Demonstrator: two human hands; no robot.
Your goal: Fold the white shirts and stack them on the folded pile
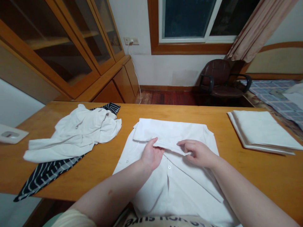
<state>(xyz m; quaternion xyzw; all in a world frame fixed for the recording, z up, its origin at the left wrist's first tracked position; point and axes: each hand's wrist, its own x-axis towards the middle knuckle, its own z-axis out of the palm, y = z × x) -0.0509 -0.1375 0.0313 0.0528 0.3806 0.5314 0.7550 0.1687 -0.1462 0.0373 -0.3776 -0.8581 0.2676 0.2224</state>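
A white button-up shirt (pixel 151 186) lies spread on the wooden table in front of me, its far part folded over toward me into a flat band. My left hand (pixel 152 155) grips the edge of that folded band near its middle, thumb on top and fingers underneath. To the right, my right hand (pixel 196 152) pinches the same edge between thumb and fingers. Small buttons show on the shirt front just below my hands. The near end of the shirt reaches my body at the table's front.
On the left of the table (pixel 104 176) lies a crumpled white garment (pixel 82 126) over black-and-white striped cloth (pixel 50 170). Folded white cloths (pixel 262 129) are stacked at the right. Beyond stand a glass-door cabinet (pixel 94 69), an office chair (pixel 219 77) and a bed (pixel 274 91).
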